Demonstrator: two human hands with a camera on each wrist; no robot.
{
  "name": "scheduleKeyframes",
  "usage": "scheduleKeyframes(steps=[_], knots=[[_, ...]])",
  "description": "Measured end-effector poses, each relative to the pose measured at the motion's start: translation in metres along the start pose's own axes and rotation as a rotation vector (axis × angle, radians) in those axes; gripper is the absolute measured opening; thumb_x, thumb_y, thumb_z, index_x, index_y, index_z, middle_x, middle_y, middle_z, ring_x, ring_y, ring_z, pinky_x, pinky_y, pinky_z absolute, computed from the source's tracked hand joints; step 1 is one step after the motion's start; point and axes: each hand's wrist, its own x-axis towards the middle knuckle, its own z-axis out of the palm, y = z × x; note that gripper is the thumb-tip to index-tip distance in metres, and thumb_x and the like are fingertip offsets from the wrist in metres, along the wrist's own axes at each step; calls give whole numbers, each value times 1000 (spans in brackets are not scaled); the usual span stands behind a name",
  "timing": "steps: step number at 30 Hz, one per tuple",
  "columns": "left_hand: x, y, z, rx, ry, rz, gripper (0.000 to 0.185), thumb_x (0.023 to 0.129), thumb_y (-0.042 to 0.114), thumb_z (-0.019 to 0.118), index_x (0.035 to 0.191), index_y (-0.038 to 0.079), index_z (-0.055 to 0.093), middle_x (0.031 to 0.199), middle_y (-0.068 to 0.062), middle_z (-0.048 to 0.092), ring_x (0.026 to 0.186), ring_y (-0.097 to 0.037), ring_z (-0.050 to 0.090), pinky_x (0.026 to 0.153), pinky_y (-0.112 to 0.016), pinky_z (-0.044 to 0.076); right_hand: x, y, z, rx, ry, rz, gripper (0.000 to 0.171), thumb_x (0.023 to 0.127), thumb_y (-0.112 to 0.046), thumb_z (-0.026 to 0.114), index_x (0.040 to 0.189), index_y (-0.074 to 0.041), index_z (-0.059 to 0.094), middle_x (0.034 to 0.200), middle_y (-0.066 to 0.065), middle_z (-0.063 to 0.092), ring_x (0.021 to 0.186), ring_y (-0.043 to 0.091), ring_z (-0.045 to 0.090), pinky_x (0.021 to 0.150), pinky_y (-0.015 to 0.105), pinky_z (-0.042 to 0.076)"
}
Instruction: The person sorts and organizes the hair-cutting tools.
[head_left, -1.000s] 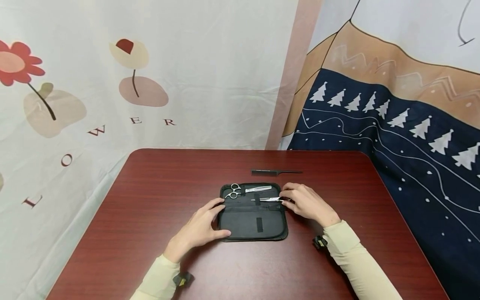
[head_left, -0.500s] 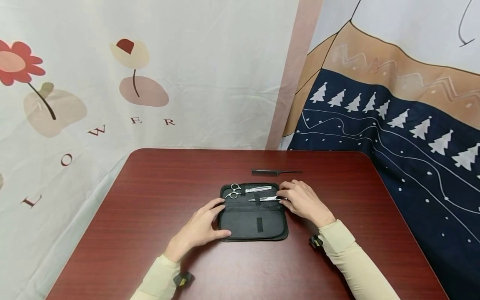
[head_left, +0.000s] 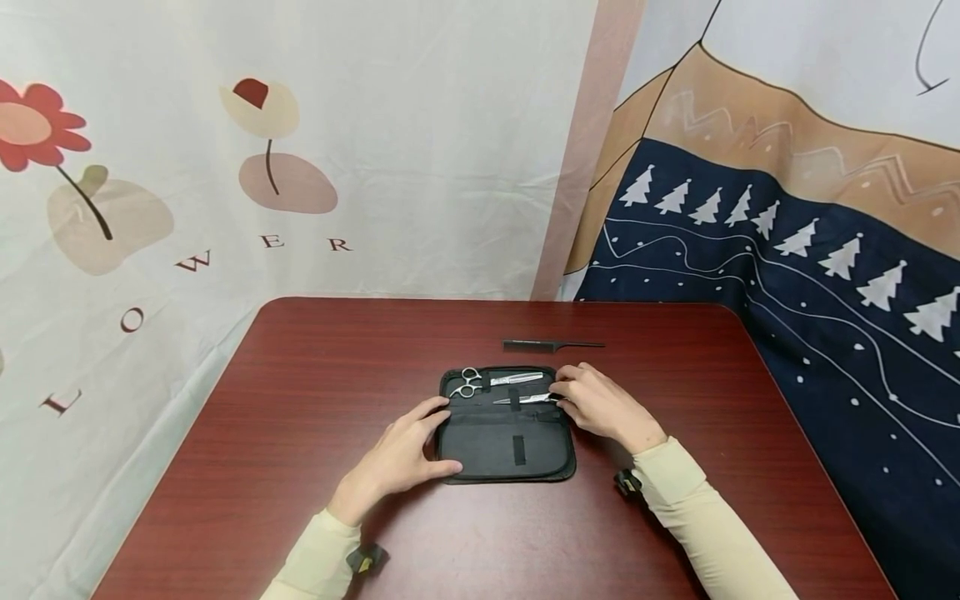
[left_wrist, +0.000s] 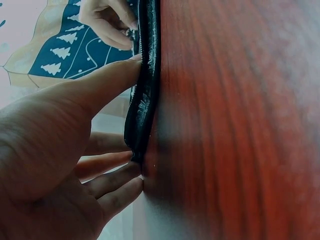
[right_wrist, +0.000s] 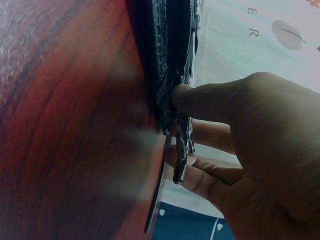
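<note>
A black zip case (head_left: 480, 450) lies unfolded on the table. My left hand (head_left: 397, 454) rests against its left side, the thumb at the near left corner and the fingers extended along the edge. In the left wrist view those fingertips meet the zipped rim (left_wrist: 146, 100). My right hand (head_left: 603, 408) pinches the handle end of a pair of silver scissors (head_left: 534, 398), whose blades pass under a black strap in the case. In the right wrist view the handle (right_wrist: 181, 167) juts past the case edge between thumb and fingers. Other scissors (head_left: 517, 378) lie strapped above, finger rings leftward.
A black tail comb (head_left: 532, 344) lies behind the case, toward the table's far edge. The reddish-brown table (head_left: 315, 358) has rounded far corners. Printed curtains (head_left: 450, 167) hang behind it.
My right hand has shifted slightly left, carrying the lower scissors further left under the strap. The left hand and the case have stayed in place.
</note>
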Motion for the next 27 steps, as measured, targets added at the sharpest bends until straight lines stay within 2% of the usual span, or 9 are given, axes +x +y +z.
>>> scheduleKeyframes(steps=[9,16,20,27], knots=[[0,0,0,-1,-10,-9,86,85,43,99,149,-5,68,166,-16,60,148,-40,65,115,-60,60,6,-6,6,14,23,-31,17,97,-5,86,114,-8,86,117,12,70,98,27,70,92,43,64],[0,1,0,-6,-13,-6,85,85,42,99,148,-6,68,165,-16,60,147,-40,67,115,-60,60,7,-9,10,-15,45,-32,15,97,-10,88,112,-13,87,115,11,71,96,29,66,91,43,61],[0,1,0,-6,-8,-4,85,85,42,99,148,-6,69,165,-16,60,146,-40,67,114,-59,60,8,-9,12,-33,53,-37,13,98,-10,87,111,-15,88,114,9,72,100,29,63,94,42,59],[0,1,-1,-1,-4,-2,85,85,43,100,148,-6,69,165,-16,60,146,-40,67,114,-59,61,11,-11,12,-35,35,-40,14,101,-8,84,114,-11,87,118,12,76,111,30,66,98,39,63]])
